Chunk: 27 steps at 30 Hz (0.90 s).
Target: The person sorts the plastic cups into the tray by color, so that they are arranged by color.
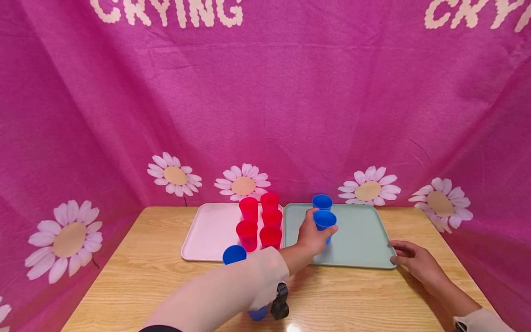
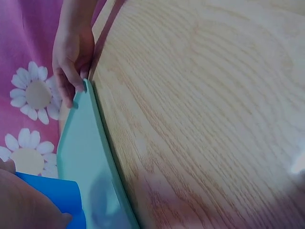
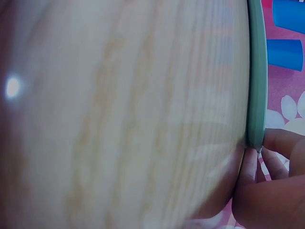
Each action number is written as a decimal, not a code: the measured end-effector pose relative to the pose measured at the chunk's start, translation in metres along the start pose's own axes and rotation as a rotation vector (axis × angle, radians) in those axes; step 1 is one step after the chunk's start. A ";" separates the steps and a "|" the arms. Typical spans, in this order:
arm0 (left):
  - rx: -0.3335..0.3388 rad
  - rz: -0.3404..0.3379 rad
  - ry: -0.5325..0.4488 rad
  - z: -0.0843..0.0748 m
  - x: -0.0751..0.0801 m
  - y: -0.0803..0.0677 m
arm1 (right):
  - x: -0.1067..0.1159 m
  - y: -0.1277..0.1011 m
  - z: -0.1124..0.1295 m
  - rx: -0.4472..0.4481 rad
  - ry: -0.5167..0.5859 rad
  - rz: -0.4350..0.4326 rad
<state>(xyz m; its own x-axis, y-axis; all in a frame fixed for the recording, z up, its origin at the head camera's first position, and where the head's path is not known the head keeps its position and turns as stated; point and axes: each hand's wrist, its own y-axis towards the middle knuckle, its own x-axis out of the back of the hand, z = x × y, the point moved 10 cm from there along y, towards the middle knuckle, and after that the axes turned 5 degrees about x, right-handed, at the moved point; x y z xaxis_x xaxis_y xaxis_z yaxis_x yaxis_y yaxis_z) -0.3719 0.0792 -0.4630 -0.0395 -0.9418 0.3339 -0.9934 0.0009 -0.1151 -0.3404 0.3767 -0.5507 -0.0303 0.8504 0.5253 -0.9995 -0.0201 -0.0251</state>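
My left hand [image 1: 309, 236] grips a blue cup [image 1: 325, 220] upright over the left part of the green tray [image 1: 356, 240], thumb and fingers wrapped round its sides. Just behind it, near the tray's far edge, stands another blue cup [image 1: 322, 201]. At the tray's near right corner, my right hand [image 1: 419, 263] pinches the rim between thumb and fingers. The right wrist view shows these fingers [image 3: 281, 140] close up at the green rim [image 3: 258, 95]. In the left wrist view the held cup [image 2: 55, 191] is partly covered by the left hand.
A pink tray [image 1: 207, 233] adjoins the green one on the left, with several red cups [image 1: 247, 235] on its right side. A blue cup [image 1: 234, 254] stands at its near edge, partly behind the left sleeve [image 1: 232, 288]. Another blue item [image 1: 258, 314] shows below that sleeve. A pink flowered cloth [image 1: 290, 115] hangs behind.
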 end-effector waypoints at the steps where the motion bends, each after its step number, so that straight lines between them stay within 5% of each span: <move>1: 0.002 -0.005 -0.005 0.001 -0.001 0.001 | 0.000 0.000 0.001 0.005 0.004 0.000; 27: 0.064 0.005 0.030 0.015 -0.018 0.017 | 0.000 0.000 0.000 0.007 0.025 -0.005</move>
<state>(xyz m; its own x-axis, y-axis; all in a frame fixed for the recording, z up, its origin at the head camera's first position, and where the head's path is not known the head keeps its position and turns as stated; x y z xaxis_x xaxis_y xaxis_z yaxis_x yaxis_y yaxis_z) -0.3867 0.0912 -0.4853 -0.0482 -0.9314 0.3608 -0.9843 -0.0172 -0.1757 -0.3405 0.3769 -0.5510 -0.0249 0.8632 0.5042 -0.9997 -0.0192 -0.0165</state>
